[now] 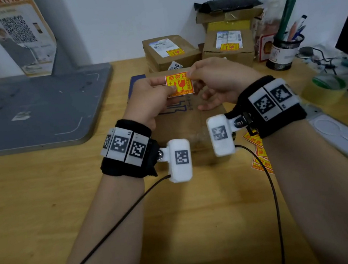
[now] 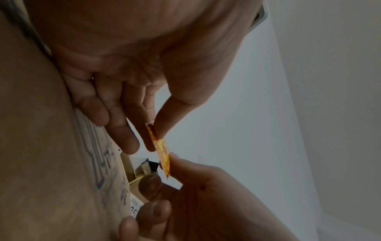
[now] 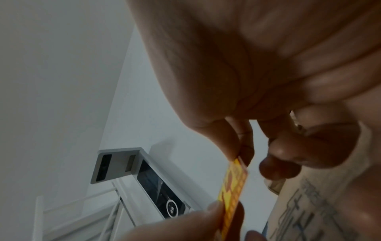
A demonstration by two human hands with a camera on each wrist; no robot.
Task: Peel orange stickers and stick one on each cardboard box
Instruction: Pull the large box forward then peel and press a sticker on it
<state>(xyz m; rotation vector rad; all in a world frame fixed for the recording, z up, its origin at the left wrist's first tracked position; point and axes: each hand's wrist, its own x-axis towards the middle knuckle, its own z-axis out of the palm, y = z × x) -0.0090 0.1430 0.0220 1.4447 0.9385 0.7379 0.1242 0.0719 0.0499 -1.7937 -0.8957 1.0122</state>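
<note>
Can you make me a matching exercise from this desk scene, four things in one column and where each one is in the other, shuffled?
Things:
1. orange sticker
2. spare stickers
3. pen holder
4. nearest cardboard box

Places:
A. far right of the desk
B. under both hands
C. pinched by the left hand and right hand
D. on the desk under the right wrist

Pairs: 1-C, 2-D, 3-A, 4-B

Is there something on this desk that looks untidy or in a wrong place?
Only small things. Loose orange stickers lie scattered and overlapping on the desk under the right forearm. A white label sticks out crooked beside the back left box. Nothing looks damaged.
</note>
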